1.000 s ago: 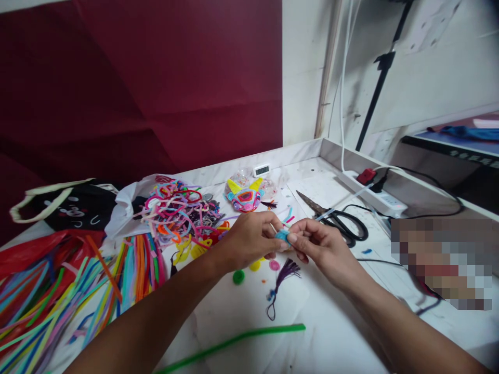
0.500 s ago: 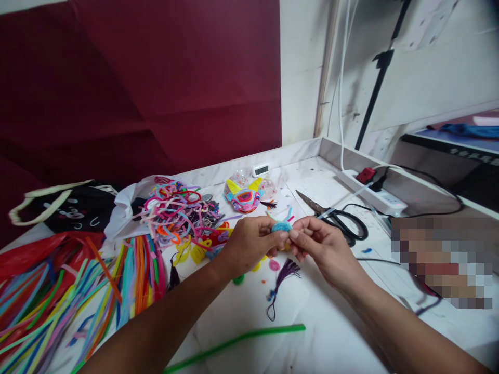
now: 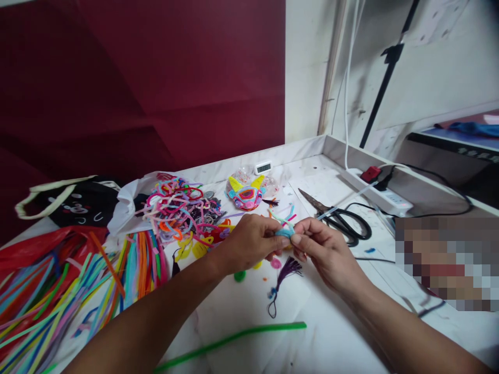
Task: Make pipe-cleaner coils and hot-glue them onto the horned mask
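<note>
Above the middle of the white table, my left hand (image 3: 251,241) and my right hand (image 3: 322,249) meet with fingers pinched on a small light-blue coil of pipe cleaner (image 3: 284,232). Thin blue and pink ends (image 3: 287,214) stick up from the coil. Just below the hands lie a purple tassel (image 3: 286,271), a pink coil (image 3: 276,263) and a green coil (image 3: 239,276). A long green pipe cleaner (image 3: 234,340) lies nearer to me on the table.
Straight pipe cleaners in many colours (image 3: 78,291) fan out at the left, with a tangle of bent ones (image 3: 179,208) behind. A colourful mask-like figure (image 3: 245,196), black-handled scissors (image 3: 343,221), a power strip (image 3: 380,195) and a black bag (image 3: 74,202) also sit on the table.
Both hands have kept their pinch on the blue coil, turning it slightly; the view has shifted a little to the left. Nothing was picked up or put down.
</note>
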Tool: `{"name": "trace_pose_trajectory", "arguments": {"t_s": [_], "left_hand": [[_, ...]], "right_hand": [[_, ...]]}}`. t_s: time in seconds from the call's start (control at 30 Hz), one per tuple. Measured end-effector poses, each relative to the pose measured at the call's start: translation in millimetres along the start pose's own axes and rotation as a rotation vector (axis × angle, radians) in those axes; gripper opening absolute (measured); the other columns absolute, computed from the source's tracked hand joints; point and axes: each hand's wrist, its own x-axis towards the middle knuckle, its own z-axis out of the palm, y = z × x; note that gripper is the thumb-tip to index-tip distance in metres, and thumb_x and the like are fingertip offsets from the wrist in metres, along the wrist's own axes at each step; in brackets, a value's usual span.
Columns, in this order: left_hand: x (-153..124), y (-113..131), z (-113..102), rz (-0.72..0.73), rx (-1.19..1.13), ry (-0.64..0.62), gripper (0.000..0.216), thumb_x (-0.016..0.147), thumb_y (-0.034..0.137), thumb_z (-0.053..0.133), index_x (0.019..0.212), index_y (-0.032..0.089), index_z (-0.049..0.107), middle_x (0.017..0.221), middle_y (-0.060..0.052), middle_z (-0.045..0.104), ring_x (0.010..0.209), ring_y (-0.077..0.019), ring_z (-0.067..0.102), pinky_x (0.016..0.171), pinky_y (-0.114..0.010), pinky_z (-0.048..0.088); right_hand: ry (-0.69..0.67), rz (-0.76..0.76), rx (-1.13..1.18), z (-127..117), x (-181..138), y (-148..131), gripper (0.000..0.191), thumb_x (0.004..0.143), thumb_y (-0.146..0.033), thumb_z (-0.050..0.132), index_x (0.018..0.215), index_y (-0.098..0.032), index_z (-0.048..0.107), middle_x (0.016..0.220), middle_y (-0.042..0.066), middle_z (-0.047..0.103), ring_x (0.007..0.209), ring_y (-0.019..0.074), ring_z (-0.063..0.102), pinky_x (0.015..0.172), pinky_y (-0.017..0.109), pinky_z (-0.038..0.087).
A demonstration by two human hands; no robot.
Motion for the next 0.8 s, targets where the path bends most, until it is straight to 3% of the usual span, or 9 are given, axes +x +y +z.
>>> {"name": "trace_pose_trajectory", "arguments": {"t_s": [0.2, 0.4, 0.63, 0.8], "left_hand": [[-1.3, -1.5, -9.9, -0.05, 0.149, -0.06, 0.022, 0.08, 0.033, 0.061, 0.068, 0.014, 0.065, 0.056, 0.0, 0.062, 0.048, -0.0122, 0.058, 0.044, -0.02, 0.044], [-0.3, 0.1, -12.7, 0.004, 0.212, -0.047, 0.017, 0.078, 0.026, 0.063, 0.066, 0.014, 0.065, 0.051, 0.005, 0.053, 0.048, -0.0072, 0.049, 0.045, -0.017, 0.033], [1.9, -9.5, -1.7, -0.009, -0.257, 0.009, 0.017, 0.079, 0.03, 0.067, 0.081, 0.013, 0.064, 0.066, 0.002, 0.064, 0.057, -0.0074, 0.056, 0.054, -0.018, 0.045], [-1.5, -8.7, 4.2, -0.03, -0.237, 0.054, 0.019, 0.083, 0.029, 0.064, 0.074, 0.012, 0.064, 0.055, 0.003, 0.059, 0.05, -0.0062, 0.055, 0.049, -0.015, 0.042]], "right_hand": [[-0.034, 0.044, -0.18, 1.2, -0.5, -6.6, 0.03, 0.075, -0.04, 0.077, 0.08, -0.016, 0.059, 0.057, -0.004, 0.05, 0.052, 0.0094, 0.045, 0.05, 0.024, 0.033], [-0.047, 0.007, -0.199, 2.8, -0.9, -8.4, 0.031, 0.081, -0.044, 0.071, 0.085, -0.016, 0.059, 0.06, -0.003, 0.054, 0.053, 0.0092, 0.047, 0.05, 0.023, 0.037], [-0.023, 0.056, -0.054, 2.6, 0.8, -13.3, 0.035, 0.074, -0.043, 0.08, 0.082, -0.015, 0.06, 0.062, 0.0, 0.064, 0.053, 0.01, 0.057, 0.047, 0.02, 0.043], [-0.036, 0.065, -0.027, 2.0, 1.2, -13.3, 0.034, 0.076, -0.043, 0.078, 0.082, -0.015, 0.061, 0.072, 0.004, 0.069, 0.055, 0.0096, 0.059, 0.048, 0.019, 0.046]]}}
